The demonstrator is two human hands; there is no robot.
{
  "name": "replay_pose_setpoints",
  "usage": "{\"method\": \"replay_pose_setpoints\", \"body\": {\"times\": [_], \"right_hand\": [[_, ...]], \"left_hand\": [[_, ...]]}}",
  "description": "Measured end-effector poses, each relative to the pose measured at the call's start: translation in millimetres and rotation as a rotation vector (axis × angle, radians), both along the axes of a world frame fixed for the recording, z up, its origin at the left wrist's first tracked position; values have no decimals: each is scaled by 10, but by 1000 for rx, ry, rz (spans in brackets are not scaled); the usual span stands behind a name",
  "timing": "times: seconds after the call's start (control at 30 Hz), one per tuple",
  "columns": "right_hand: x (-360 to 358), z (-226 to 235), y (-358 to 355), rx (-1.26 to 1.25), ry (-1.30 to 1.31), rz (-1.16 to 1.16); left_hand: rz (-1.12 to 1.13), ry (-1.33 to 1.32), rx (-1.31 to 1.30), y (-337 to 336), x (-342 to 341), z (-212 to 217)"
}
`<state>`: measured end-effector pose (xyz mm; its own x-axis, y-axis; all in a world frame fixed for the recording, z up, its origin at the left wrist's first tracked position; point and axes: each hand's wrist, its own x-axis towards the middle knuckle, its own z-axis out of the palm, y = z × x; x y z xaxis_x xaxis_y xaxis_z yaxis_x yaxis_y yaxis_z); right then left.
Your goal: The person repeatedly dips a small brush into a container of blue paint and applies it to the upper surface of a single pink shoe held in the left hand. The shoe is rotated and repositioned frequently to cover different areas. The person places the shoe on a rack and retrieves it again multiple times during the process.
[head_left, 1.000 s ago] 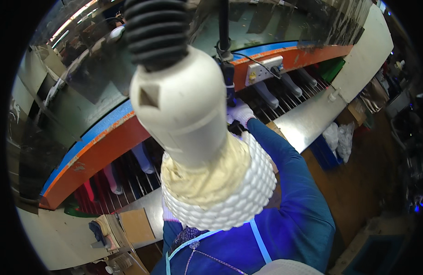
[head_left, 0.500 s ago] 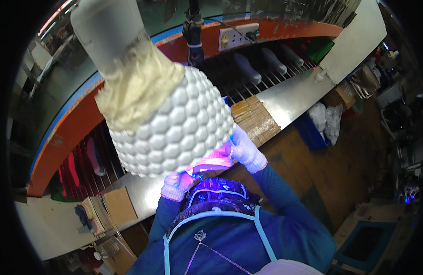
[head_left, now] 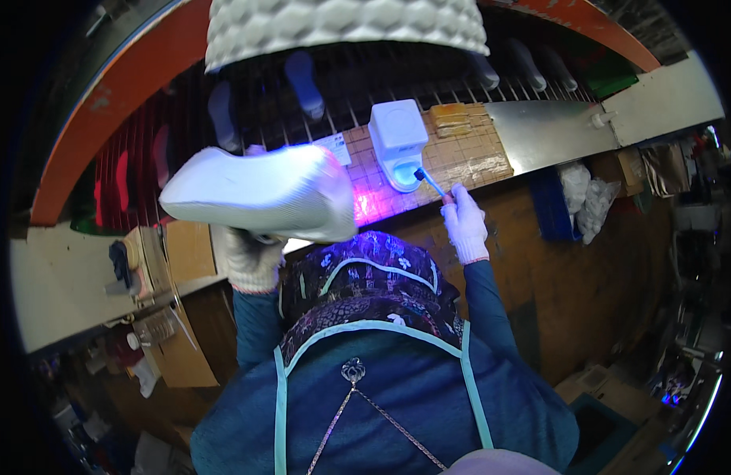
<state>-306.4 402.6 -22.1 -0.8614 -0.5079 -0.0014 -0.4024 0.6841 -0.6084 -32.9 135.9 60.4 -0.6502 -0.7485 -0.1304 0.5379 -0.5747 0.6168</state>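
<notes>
In a white glove, my left hand (head_left: 251, 257) is closed on a white shoe upper (head_left: 255, 186) with a ribbed surface, held on its side above the bench. The upper hides part of those fingers. My right hand (head_left: 464, 218), gloved too, pinches a thin blue-handled brush (head_left: 433, 182). Its dark tip is at the small cup at the foot of a white plastic dispenser (head_left: 399, 131). The dispenser stands on a brown gridded board (head_left: 484, 146). Purple light falls across the upper and the near part of the board.
Above hangs a white dimpled lampshade (head_left: 342, 28). Behind the board, several shoe-shaped pieces, including a blue insole-like piece (head_left: 304, 83), lie on a rod rack. An amber block (head_left: 451, 120) sits on the board. Right of the bench stands a blue bin (head_left: 554, 210) with plastic bags.
My hands have moved apart from under the lampshade. The left has carried the upper leftward into view, and the right now has the brush at the dispenser. The view has shifted.
</notes>
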Motion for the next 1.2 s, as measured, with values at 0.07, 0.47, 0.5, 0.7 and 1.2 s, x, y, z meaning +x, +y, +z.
{"method": "replay_pose_setpoints", "body": {"times": [0.07, 0.47, 0.5, 0.7, 1.2], "right_hand": [[-19, -82, -11, 90, 157, 13], [-217, -202, -399, 503, 383, 92], [-217, -209, -393, 504, 394, 103], [-239, -220, -319, 395, 317, 55], [-249, -209, -59, -336, -837, -125]], "left_hand": [[-59, 254, -14, -111, -6, 150], [518, 253, -627, -482, 101, 873], [507, 261, -621, -477, 111, 888], [726, -95, -729, -388, 147, 763], [1030, -383, -1716, -292, -592, 422]]}}
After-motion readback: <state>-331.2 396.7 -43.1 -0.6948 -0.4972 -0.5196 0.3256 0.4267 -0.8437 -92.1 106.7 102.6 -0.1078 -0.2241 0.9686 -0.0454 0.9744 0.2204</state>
